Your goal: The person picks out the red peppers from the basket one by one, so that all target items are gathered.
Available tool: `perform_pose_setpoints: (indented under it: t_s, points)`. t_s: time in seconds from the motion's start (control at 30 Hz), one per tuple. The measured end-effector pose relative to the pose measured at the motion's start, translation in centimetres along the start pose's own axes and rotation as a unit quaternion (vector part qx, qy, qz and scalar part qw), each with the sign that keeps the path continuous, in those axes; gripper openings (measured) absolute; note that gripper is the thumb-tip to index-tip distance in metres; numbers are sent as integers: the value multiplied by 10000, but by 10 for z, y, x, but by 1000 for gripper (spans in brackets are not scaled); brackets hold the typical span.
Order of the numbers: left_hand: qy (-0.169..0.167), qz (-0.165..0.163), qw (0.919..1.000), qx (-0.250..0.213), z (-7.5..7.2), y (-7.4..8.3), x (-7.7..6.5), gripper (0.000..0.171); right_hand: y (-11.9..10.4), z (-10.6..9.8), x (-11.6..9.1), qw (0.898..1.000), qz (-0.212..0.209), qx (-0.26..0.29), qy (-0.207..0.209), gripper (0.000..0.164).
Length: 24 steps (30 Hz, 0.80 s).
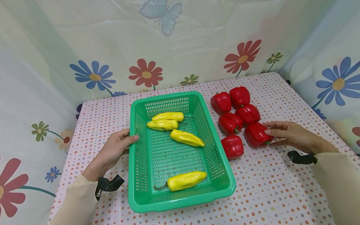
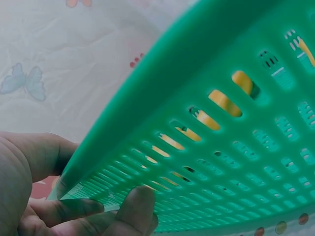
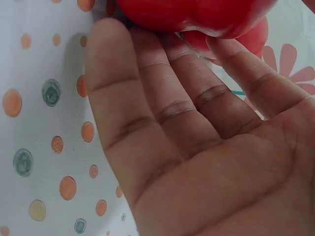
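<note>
My left hand (image 1: 113,150) grips the left rim of a green perforated plastic basket (image 1: 216,147), thumb over the rim and fingers against the outer wall. Inside lie several long yellow peppers: one (image 1: 187,180) near the front, one (image 1: 187,138) across the middle, others (image 1: 162,124) towards the back. At the right, my right hand (image 1: 295,136) holds a red bell pepper (image 1: 256,134), with the thumb on its upper side. In the right wrist view the fingers (image 3: 167,83) reach under that pepper's edge. More red bell peppers (image 1: 230,122) stand beside it.
A table (image 1: 267,187) with a dotted white cloth carries everything. Flower-printed sheets (image 1: 197,50) hang at the back and both sides. One red bell pepper (image 1: 232,147) lies close against the basket's right wall.
</note>
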<state>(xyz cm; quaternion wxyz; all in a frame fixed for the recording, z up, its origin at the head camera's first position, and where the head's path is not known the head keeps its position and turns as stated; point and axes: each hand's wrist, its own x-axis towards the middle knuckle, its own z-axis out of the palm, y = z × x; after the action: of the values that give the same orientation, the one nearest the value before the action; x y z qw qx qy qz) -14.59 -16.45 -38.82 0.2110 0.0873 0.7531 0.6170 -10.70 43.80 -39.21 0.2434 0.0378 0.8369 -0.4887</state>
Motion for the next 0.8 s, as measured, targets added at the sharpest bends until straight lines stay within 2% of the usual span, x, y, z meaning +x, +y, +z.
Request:
perform_pose_setpoints:
  t_s: [0.27, 0.43, 0.6, 0.8]
  points:
    - [84, -8, 9999, 141, 1, 0, 0, 49, -2, -1, 3, 9998, -18, -193, -11, 60]
    - [70, 56, 9992, 401, 0, 5, 0, 49, -12, -5, 3, 9966, -26, -823, -1, 62]
    - [104, 1, 9972, 742, -3, 12, 2, 47, -34, -13, 8, 9867, 64, -1621, 137, 71]
    - [-14, -110, 9940, 1092, -9, 19, 6, 45, -68, -17, 19, 9680, 141, -2467, 446, 83]
